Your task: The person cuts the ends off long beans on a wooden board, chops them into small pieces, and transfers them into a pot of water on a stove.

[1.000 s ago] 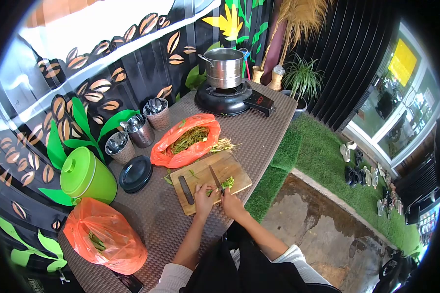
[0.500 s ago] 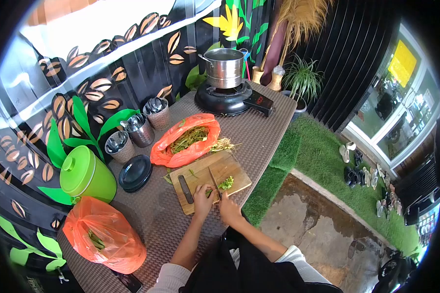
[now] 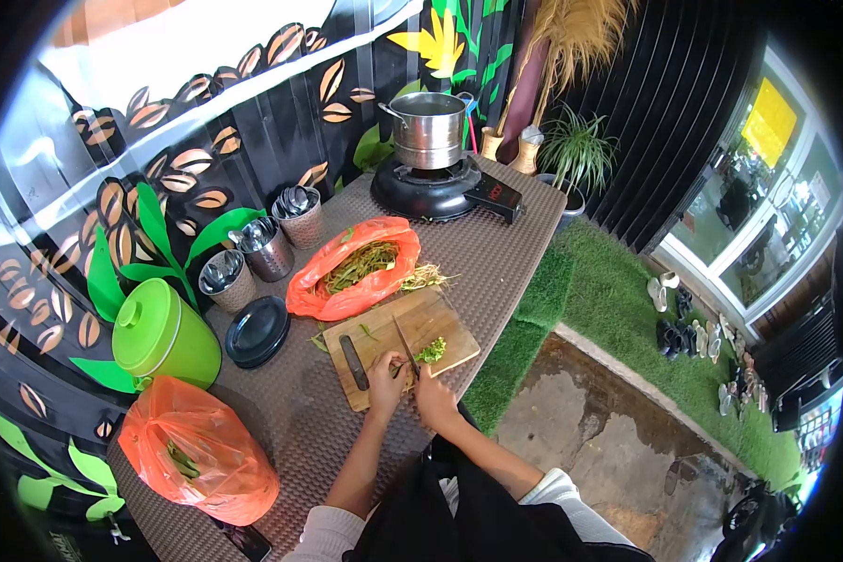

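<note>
My right hand is closed around the handle of a knife, whose blade points away from me over a wooden cutting board. Beside the blade, on its right, lies a small heap of chopped greens. My left hand has its fingers curled on the board left of the knife, pressed on some green stalks that are mostly hidden beneath them. Just beyond the board an orange plastic bag lies open, full of green stalks.
A metal pot sits on a black portable stove. Cutlery cups, dark plates, a green lidded container and a second orange bag line the table's left side. The table's edge runs along the right.
The knife blade has tilted slightly to the left. My left fingers have shifted a little on the board. The chopped heap stays beside the blade.
</note>
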Demonstrator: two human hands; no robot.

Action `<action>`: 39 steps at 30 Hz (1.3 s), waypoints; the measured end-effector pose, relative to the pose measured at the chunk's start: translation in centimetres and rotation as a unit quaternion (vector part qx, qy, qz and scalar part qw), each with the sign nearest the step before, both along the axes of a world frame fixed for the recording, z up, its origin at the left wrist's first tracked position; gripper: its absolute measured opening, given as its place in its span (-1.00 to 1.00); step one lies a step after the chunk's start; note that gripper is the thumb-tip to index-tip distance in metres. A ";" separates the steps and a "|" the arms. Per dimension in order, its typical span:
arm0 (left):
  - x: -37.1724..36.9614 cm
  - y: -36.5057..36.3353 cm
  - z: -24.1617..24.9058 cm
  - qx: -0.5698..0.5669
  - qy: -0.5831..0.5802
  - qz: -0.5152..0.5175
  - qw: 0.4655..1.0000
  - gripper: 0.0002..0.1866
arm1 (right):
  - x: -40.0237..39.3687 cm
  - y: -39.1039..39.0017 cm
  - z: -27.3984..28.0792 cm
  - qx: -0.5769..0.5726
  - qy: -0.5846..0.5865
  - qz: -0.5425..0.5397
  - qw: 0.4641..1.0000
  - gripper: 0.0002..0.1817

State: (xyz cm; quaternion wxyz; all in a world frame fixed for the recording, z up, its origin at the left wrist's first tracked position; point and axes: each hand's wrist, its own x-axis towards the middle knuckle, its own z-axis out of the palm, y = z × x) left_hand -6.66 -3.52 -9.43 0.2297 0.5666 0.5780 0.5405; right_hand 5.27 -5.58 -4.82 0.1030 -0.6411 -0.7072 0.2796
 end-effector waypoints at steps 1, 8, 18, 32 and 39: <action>0.1 0.0 0.0 -0.001 -0.001 0.000 1.000 -0.86 | 0.1 0.6 -0.3 -0.001 -0.001 0.000 1.000 -0.70; 0.3 -0.5 0.7 -0.004 0.036 0.013 0.999 -0.81 | 1.5 2.3 -1.3 0.020 0.031 0.057 0.998 -0.66; 0.5 -0.9 1.4 0.029 0.089 0.003 0.996 -0.73 | 0.8 3.1 -1.0 0.060 -0.025 0.066 0.996 -0.72; 0.2 -1.0 0.2 0.021 0.013 -0.030 0.999 -0.61 | 1.1 2.5 -1.5 0.032 -0.035 -0.004 0.999 -0.73; 1.4 0.6 0.7 -0.019 -0.036 -0.069 0.997 -0.62 | 2.2 1.7 0.6 -0.002 -0.001 0.027 1.000 -0.68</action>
